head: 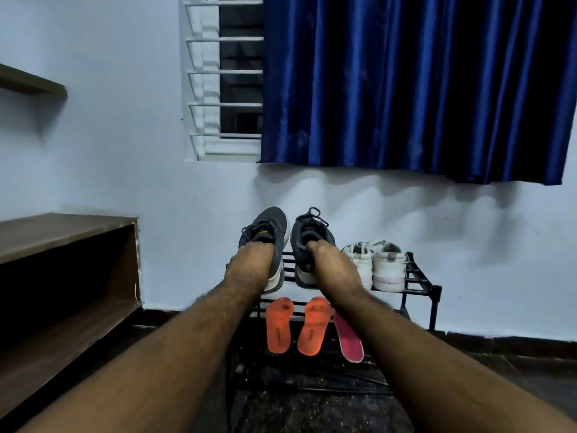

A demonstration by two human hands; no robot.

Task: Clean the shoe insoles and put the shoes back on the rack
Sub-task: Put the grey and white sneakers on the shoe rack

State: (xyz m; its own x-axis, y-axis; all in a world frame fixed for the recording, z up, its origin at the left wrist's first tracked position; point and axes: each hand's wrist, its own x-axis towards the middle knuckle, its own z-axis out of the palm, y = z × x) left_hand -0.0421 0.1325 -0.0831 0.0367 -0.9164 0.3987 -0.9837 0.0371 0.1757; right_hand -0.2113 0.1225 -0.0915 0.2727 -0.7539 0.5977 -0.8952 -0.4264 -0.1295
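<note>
Hands (254, 260) (324, 260) grip grey shoes (268, 226) above rack (418, 282).

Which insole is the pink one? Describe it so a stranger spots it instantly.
Find the black shoe rack under the blue curtain. Three insoles lean against its front. The pink insole is the rightmost, beside two orange insoles, and the only pink one.

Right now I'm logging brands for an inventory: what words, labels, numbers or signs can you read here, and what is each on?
None can be read.
Left orange insole: a short dark printed line along its middle, too small and blurred to read.
Right orange insole: the same kind of dark line, also unreadable.
Pink insole, grey shoes held in the left hand and right hand, white shoes: no text visible.
</note>
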